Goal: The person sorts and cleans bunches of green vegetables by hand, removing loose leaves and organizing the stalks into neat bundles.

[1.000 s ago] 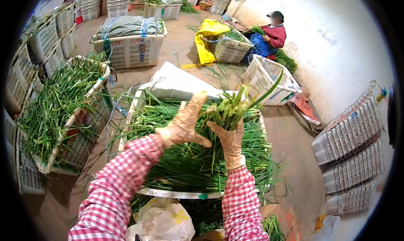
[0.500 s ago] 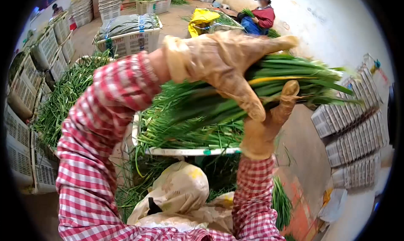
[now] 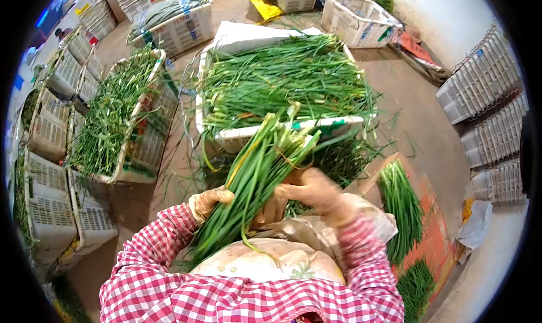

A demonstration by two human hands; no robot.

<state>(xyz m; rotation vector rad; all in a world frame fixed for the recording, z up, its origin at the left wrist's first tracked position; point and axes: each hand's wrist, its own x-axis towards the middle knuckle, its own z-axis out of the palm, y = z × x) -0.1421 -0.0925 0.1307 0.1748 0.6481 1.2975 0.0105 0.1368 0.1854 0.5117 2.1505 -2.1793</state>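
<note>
My left hand (image 3: 210,204), in a tan rubber glove, is closed around a bunch of garlic chives (image 3: 254,179), thumb on top. The bunch lies tilted over my lap, pale stem ends pointing up and away, leaves toward my body. Near the stem end a thin brownish band or bent leaf crosses the bunch. At its right side is my right hand (image 3: 319,193), gloved too and smeared by motion; what its fingers do is unclear. Just beyond the bunch stands a white crate (image 3: 226,132) heaped with loose chives (image 3: 282,80).
Left stands another crate of loose greens (image 3: 107,119), beside stacked white crates (image 3: 51,182). On the floor at right lie chive bundles (image 3: 401,210). More crate stacks (image 3: 480,91) line the right wall. A white crate (image 3: 361,21) and a yellow bag (image 3: 262,4) are farther back.
The bunch has come down from high in front to over my lap and turned, stem ends now facing away. Both hands moved down with it, and my view tilted lower.
</note>
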